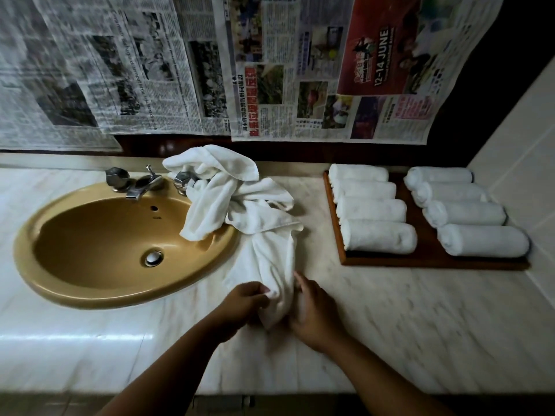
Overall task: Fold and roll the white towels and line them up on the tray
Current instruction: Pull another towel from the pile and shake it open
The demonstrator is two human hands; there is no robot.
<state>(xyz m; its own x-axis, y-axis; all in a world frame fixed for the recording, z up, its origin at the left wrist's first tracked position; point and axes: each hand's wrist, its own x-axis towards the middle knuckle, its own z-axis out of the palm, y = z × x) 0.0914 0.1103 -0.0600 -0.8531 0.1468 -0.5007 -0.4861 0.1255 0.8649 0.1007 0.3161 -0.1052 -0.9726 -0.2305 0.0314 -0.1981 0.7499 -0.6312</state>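
Gripping near end of loose towel with left hand and right hand, both curled round cloth, likely to draw it off heap by sink for folding. Counting eight rolls rowed on tray, well right.

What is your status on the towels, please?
Left hand and right hand hold one towel on the counter. Eight rolls on tray, two rows of four. Towel's far end meets the pile draped over sink.
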